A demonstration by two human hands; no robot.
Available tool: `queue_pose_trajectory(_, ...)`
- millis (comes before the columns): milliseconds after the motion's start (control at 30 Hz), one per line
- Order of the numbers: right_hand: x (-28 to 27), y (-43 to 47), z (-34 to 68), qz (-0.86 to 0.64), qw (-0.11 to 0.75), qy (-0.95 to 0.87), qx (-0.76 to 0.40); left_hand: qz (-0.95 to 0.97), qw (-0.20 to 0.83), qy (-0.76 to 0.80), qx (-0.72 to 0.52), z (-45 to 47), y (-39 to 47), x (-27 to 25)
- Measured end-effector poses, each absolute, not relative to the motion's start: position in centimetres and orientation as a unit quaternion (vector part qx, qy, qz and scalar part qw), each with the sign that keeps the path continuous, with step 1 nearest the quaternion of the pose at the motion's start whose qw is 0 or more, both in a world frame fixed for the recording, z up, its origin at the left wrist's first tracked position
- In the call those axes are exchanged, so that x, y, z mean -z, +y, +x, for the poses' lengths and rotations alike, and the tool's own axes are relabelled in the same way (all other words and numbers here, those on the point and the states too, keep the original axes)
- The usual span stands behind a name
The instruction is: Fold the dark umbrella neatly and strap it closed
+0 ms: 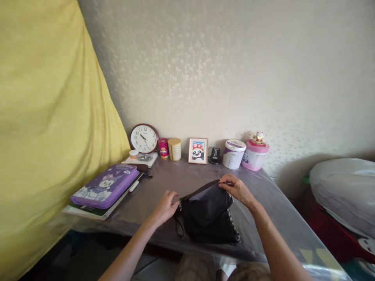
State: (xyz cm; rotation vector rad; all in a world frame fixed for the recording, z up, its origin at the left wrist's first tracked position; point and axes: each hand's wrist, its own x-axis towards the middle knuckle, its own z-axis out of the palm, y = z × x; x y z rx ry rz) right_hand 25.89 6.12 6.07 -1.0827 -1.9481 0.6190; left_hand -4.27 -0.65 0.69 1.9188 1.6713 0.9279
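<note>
A black bag [208, 222] with a studded right edge and a wrist strap at its left lies near the front of the table. Its flap [205, 203] is partly raised, and the inside is hidden from me. My right hand [234, 187] pinches the upper right corner of the flap between thumb and fingers. At the bag's upper left corner is my left hand [167, 205], its thumb and index finger apart. The thumb is close to the bag's edge; whether it touches I cannot tell.
On the left, a purple zip case [107, 185] lies on books beside a white pen [134, 186]. Along the wall stand a clock [144, 138], tins, a framed panda picture [198, 151], a black stapler-like object [215, 155] and tubs. A yellow curtain [55, 117] hangs left.
</note>
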Motion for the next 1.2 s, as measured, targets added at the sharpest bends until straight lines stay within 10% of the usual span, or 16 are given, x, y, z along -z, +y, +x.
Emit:
queue_pose_trajectory(333,-8.3,4.9,23.5,-0.468,0.429,-0.766,-0.104,0.656,0.19,0.552,-0.478,-1.0,-1.8,-1.5)
queue_pose_trajectory(867,-8.2,4.7,23.8,-0.418,0.423,-0.782,-0.187,0.676,0.054,0.542,-0.496,0.8,-3.2,-2.5)
queue_pose_trajectory(1200,-7.9,4.8,24.9,-0.412,0.423,-0.786,-0.182,0.587,0.26,0.514,-0.569,2.8,-5.4,-0.1)
